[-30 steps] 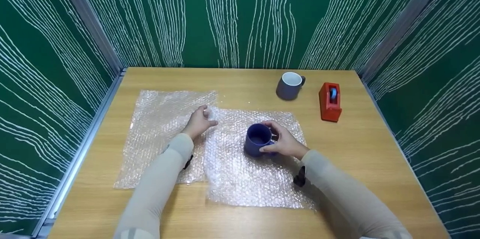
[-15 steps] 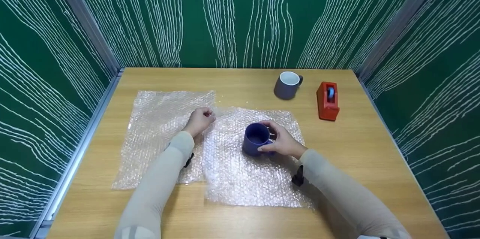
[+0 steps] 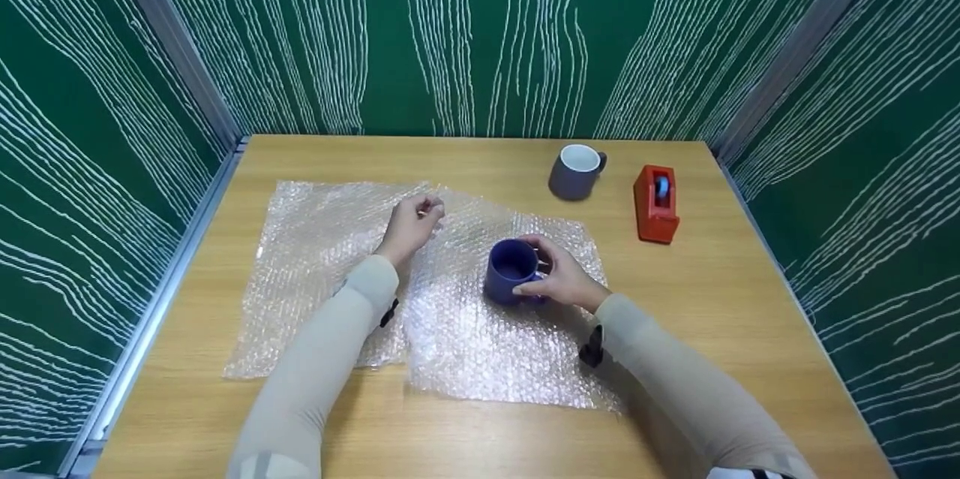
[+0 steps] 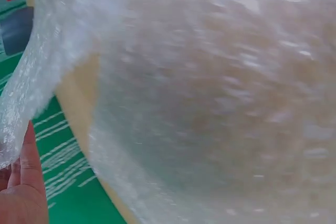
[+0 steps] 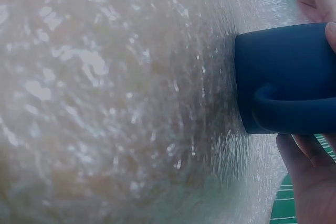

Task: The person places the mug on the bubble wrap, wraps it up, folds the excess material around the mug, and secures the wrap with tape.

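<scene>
Blue mug (image 3: pixel 504 278) gripped by the right hand (image 3: pixel 562 278), bubble wrap (image 3: pixel 487 359) beneath, its far corner pinched by the left hand (image 3: pixel 411 225), raised since earlier.

Long beige sleeves (image 3: pixel 315 366) meet black wrist pieces (image 3: pixel 592 348).

Bright head view, glare on bubble wrap (image 3: pixel 510 363), soft shadow beside right sleeve (image 3: pixel 694 378), blurred left wrist view
</scene>
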Demonstrator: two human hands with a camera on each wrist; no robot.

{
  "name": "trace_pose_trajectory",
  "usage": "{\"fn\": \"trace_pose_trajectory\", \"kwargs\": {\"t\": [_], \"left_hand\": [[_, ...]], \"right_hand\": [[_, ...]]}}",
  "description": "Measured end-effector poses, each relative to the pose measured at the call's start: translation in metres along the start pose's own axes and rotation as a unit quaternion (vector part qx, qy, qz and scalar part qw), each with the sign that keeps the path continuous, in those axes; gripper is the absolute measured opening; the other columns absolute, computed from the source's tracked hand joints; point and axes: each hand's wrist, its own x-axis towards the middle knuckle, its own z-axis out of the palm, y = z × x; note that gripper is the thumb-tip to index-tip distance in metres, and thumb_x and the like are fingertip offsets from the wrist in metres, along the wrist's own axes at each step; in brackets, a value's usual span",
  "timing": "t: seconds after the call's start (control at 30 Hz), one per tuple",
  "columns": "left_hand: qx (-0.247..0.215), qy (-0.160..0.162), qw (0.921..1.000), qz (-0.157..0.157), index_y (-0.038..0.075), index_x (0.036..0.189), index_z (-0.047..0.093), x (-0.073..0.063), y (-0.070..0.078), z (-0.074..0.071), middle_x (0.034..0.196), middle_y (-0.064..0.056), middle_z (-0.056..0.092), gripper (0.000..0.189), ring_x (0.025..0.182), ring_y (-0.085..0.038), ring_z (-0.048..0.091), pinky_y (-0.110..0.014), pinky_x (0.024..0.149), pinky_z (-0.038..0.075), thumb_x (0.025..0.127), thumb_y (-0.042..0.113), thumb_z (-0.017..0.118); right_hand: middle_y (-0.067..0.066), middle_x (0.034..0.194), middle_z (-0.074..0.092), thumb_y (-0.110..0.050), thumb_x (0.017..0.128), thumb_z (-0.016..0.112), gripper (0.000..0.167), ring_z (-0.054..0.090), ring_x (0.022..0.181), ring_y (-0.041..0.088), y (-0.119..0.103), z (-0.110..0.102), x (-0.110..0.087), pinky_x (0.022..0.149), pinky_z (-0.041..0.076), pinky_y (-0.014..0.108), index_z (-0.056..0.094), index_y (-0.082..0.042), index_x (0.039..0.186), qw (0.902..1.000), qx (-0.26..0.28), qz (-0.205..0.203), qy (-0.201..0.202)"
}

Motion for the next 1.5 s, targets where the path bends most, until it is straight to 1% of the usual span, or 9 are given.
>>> {"fn": "trace_pose_trajectory", "kwargs": {"t": [0.17, 0.4, 0.7, 0.8, 0.87, 1.0, 1.1, 1.37, 1.5], "left_hand": [[-0.007, -0.012, 0.9997, 0.022, -0.006, 0.113, 0.072, -0.001, 0.013, 0.005, 0.098, -0.015, 0.074, 0.017, 0.076, -0.013, 0.072, -0.020, 0.061, 0.059, 0.108, 0.006, 0.061], [0.003, -0.029, 0.9994, 0.019, -0.005, 0.121, 0.072, -0.005, 0.028, 0.011, 0.102, -0.014, 0.075, 0.022, 0.081, -0.013, 0.071, -0.019, 0.066, 0.059, 0.110, 0.010, 0.062], [0.026, -0.054, 0.9956, 0.072, -0.007, 0.120, 0.073, -0.010, 0.040, 0.020, 0.105, -0.025, 0.076, 0.023, 0.082, -0.016, 0.072, -0.018, 0.065, 0.061, 0.109, 0.011, 0.063], [0.041, -0.062, 0.9930, 0.091, -0.007, 0.118, 0.074, -0.012, 0.043, 0.024, 0.107, -0.027, 0.076, 0.023, 0.085, -0.020, 0.073, -0.021, 0.070, 0.062, 0.109, 0.011, 0.063], [0.050, -0.068, 0.9910, 0.104, -0.008, 0.117, 0.073, -0.014, 0.045, 0.026, 0.108, -0.029, 0.076, 0.023, 0.089, -0.024, 0.074, -0.026, 0.076, 0.064, 0.109, 0.011, 0.062], [0.070, -0.078, 0.9872, 0.121, -0.006, 0.115, 0.075, -0.018, 0.048, 0.033, 0.109, -0.024, 0.078, 0.023, 0.100, -0.030, 0.075, -0.036, 0.093, 0.065, 0.109, 0.012, 0.063], [0.074, -0.084, 0.9852, 0.129, -0.005, 0.115, 0.076, -0.022, 0.051, 0.039, 0.111, -0.020, 0.079, 0.021, 0.106, -0.032, 0.075, -0.041, 0.100, 0.064, 0.108, 0.012, 0.064], [0.078, -0.110, 0.9796, 0.149, -0.006, 0.113, 0.077, -0.034, 0.053, 0.051, 0.112, -0.021, 0.080, 0.020, 0.105, -0.033, 0.077, -0.041, 0.099, 0.065, 0.107, 0.010, 0.066], [0.098, -0.116, 0.9755, 0.159, -0.003, 0.114, 0.078, -0.041, 0.053, 0.057, 0.113, -0.017, 0.081, 0.020, 0.107, -0.031, 0.078, -0.039, 0.100, 0.064, 0.107, 0.012, 0.067]], "right_hand": [[0.026, 0.146, 0.060, 0.003, 0.078, 0.094, 0.082, 0.063, 0.134, 0.044, 0.002, 0.000, 0.007, 0.116, 0.053, 0.053, 0.053, 0.004, 0.149, 0.9999, 0.015, 0.006, 0.003], [0.026, 0.146, 0.060, 0.002, 0.078, 0.094, 0.082, 0.062, 0.136, 0.044, 0.004, -0.001, 0.016, 0.118, 0.051, 0.053, 0.054, 0.004, 0.149, 0.9998, 0.012, 0.008, 0.010], [0.028, 0.147, 0.060, 0.003, 0.079, 0.093, 0.083, 0.062, 0.135, 0.043, 0.001, 0.001, 0.017, 0.119, 0.050, 0.054, 0.053, 0.006, 0.151, 0.9995, 0.010, 0.010, 0.029], [0.029, 0.150, 0.059, 0.001, 0.080, 0.093, 0.086, 0.061, 0.137, 0.043, 0.000, 0.002, 0.016, 0.119, 0.050, 0.053, 0.050, 0.007, 0.155, 0.9996, 0.000, 0.005, 0.028], [0.029, 0.152, 0.058, 0.000, 0.081, 0.092, 0.091, 0.060, 0.138, 0.044, 0.000, 0.000, 0.015, 0.121, 0.049, 0.055, 0.045, 0.007, 0.159, 0.9997, -0.001, 0.006, 0.025], [0.033, 0.153, 0.056, -0.001, 0.084, 0.090, 0.096, 0.057, 0.141, 0.050, -0.002, -0.008, 0.010, 0.124, 0.044, 0.060, 0.037, 0.009, 0.163, 0.9998, 0.002, 0.005, 0.020], [0.036, 0.153, 0.055, 0.000, 0.086, 0.088, 0.093, 0.053, 0.143, 0.054, -0.004, -0.018, 0.006, 0.126, 0.039, 0.065, 0.035, 0.011, 0.162, 0.9997, 0.009, -0.001, 0.022], [0.037, 0.153, 0.054, 0.001, 0.093, 0.080, 0.081, 0.052, 0.145, 0.056, -0.011, -0.046, 0.000, 0.127, 0.036, 0.069, 0.039, 0.009, 0.162, 0.9989, -0.003, 0.007, 0.047], [0.036, 0.153, 0.055, -0.001, 0.096, 0.076, 0.074, 0.052, 0.144, 0.056, -0.018, -0.059, -0.001, 0.126, 0.036, 0.069, 0.041, 0.007, 0.162, 0.9979, -0.018, 0.019, 0.059]]}}
